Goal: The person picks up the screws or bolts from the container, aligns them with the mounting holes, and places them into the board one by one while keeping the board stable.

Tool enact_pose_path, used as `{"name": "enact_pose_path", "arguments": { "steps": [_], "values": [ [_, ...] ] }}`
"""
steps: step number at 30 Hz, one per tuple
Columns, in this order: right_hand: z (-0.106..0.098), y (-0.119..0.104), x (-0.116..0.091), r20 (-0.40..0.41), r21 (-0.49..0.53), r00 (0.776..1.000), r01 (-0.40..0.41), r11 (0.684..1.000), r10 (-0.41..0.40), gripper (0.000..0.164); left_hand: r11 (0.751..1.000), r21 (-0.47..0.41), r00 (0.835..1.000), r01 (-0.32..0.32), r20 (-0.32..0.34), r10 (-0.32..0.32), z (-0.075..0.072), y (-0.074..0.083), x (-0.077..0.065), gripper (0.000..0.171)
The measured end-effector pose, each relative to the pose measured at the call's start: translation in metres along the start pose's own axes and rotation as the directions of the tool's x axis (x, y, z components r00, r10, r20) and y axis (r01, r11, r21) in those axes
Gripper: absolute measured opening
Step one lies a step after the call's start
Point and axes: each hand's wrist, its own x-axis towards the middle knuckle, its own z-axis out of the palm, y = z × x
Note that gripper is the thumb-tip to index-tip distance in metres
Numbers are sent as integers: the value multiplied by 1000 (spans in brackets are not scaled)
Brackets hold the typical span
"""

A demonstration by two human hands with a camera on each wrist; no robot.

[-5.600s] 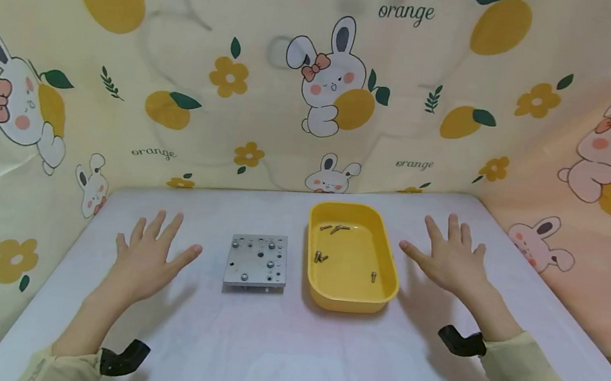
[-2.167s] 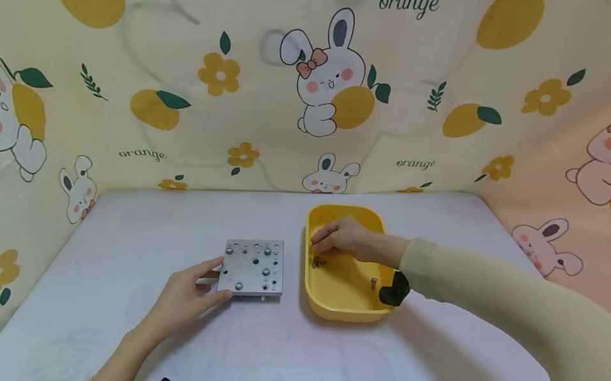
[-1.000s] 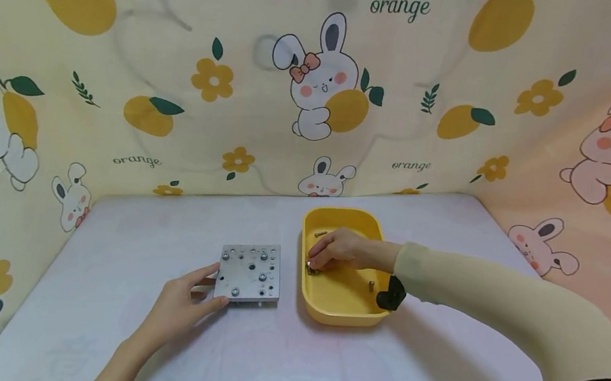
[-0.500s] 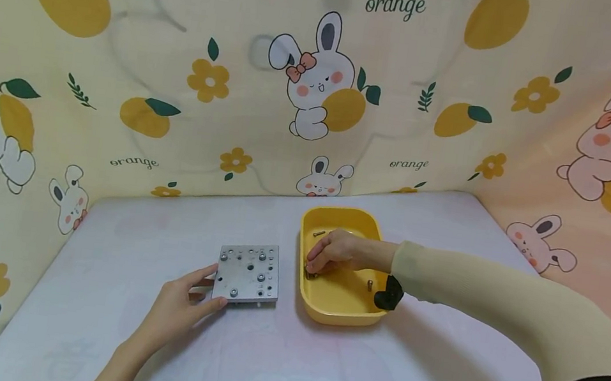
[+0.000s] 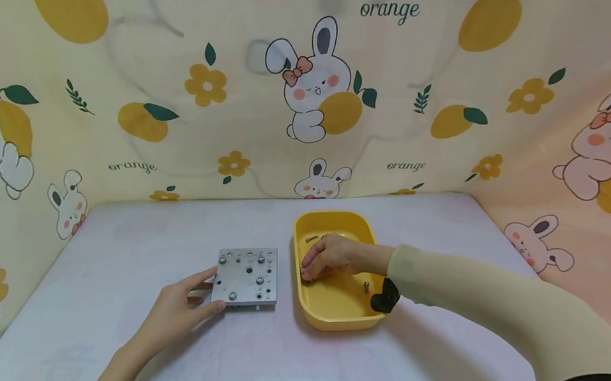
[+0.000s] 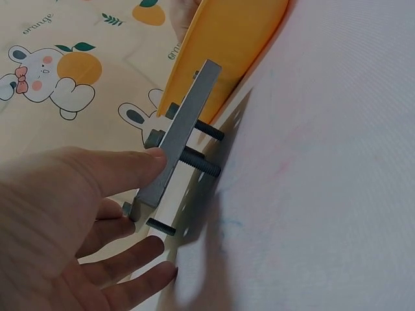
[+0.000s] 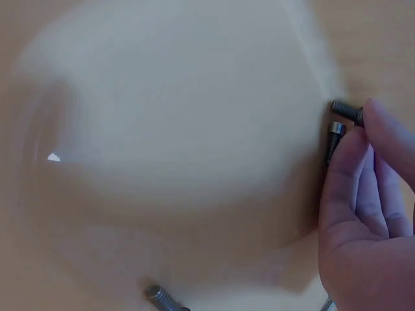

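Note:
In the head view, a square silver metal plate (image 5: 239, 285) with holes stands left of the yellow tray (image 5: 338, 307). Several socket-head screws sit in it, and their threaded shanks stick out underneath in the left wrist view. My left hand (image 5: 176, 312) grips the plate's left side, thumb (image 6: 133, 170) on the near edge and a finger at the corner. Inside the tray, my right hand (image 5: 336, 256) pinches a small screw (image 7: 346, 111) between thumb and index finger, near the left wall. Another screw (image 7: 334, 137) lies right beside those fingertips; the head view mostly hides both.
A loose screw (image 5: 366, 287) lies at the tray's right side, and another screw (image 5: 311, 239) towards its far left. The white-covered table (image 5: 259, 365) meets a printed cloth backdrop (image 5: 171, 153) behind and at the sides.
Both hands were spread and holding nothing at first. The left has since taken hold of the plate; the right has entered the tray, shifted slightly nearer, and now pinches a screw.

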Motion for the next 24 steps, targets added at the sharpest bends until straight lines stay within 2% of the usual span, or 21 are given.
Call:
{"name": "enact_pose_path", "arguments": {
  "steps": [9, 14, 16, 20, 24],
  "values": [
    [10, -2, 4, -2, -93, 999, 37, 995, -37, 16, 999, -14, 999, 32, -6, -32, -2, -2, -5, 72],
    [7, -1, 2, -64, -154, 996, 56, 987, -66, 18, 1000, -19, 1000, 20, -7, -20, -2, -5, -6, 72],
    [4, -1, -1, -104, -195, 989, 80, 978, -102, 19, 1000, -18, 1000, 9, -4, -10, -1, -6, -5, 72],
    [-2, -10, -12, -173, -298, 958, 170, 939, -229, 18, 1000, -20, 1000, -6, -6, 6, 0, -5, -3, 70],
    [4, -28, -30, -219, -336, 898, 297, 894, -381, 18, 1000, -5, 1000, -13, -5, 13, -1, -2, 0, 71]
  ]
}}
